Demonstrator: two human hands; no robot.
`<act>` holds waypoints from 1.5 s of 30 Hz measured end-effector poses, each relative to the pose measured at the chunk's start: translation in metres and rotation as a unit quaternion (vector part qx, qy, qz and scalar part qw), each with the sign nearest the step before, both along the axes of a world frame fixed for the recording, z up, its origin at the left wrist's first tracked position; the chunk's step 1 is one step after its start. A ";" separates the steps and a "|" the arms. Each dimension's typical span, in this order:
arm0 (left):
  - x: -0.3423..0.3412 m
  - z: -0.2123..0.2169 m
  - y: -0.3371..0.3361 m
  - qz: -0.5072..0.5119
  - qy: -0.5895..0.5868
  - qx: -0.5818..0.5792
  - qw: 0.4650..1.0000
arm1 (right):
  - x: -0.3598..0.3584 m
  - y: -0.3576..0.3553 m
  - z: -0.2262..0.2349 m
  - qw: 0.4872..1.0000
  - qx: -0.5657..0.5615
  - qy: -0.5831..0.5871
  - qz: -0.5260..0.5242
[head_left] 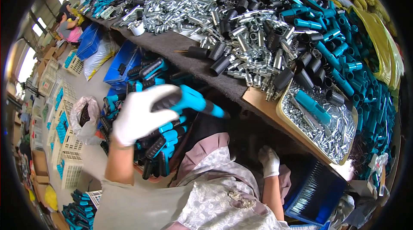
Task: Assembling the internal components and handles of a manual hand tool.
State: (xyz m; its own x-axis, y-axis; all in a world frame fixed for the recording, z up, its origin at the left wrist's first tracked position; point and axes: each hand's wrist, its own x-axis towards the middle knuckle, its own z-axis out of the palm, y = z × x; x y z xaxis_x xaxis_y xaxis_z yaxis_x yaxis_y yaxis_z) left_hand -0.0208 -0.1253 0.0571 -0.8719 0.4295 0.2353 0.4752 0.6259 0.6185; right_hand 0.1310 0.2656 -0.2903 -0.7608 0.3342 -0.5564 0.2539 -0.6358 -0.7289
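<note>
My left hand [142, 111], in a white glove, is closed around the black grip of a teal-and-black gun-shaped tool [191, 100]. The tool's narrow black and teal end points right, beneath the bench edge. Below and behind this hand lies a heap of similar teal-and-black tools [160, 146]. Low beside my lap, my right hand [269, 162] wears a white glove too. Its fingers look curled together in the shadow under the bench; what they hold, if anything, is hidden.
On the grey-covered bench [172, 45] lie piles of metal parts [180, 2], black sleeves and teal tubes [365, 105]. A tray [282, 111] of small metal pieces sits at its edge. Blue bins [316, 191] stand right and left; cream crates [71, 170] line the left floor. Other people work farther off.
</note>
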 end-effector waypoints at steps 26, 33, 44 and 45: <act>-0.052 -0.044 -0.163 0.231 0.044 -0.433 0.870 | -0.015 -0.026 0.011 0.974 0.133 -0.081 0.164; -0.037 -0.074 -0.113 0.177 0.011 -0.371 0.912 | -0.012 -0.029 0.005 0.967 0.151 -0.087 0.186; -0.110 -0.012 0.055 -0.183 0.122 -0.163 0.962 | -0.015 -0.047 0.063 0.968 0.134 -0.044 0.207; -0.125 -0.011 0.072 -0.184 0.157 -0.141 0.960 | -0.015 -0.050 0.076 0.964 0.151 -0.030 0.218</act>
State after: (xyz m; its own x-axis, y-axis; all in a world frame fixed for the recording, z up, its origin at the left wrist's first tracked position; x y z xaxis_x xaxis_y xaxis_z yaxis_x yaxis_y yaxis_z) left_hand -0.1456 -0.0536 0.0462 -0.5546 0.7798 0.2906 0.8311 0.5018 0.2397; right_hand 0.1156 0.2161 -0.2148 -0.8347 0.1432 -0.5317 0.4968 -0.2206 -0.8394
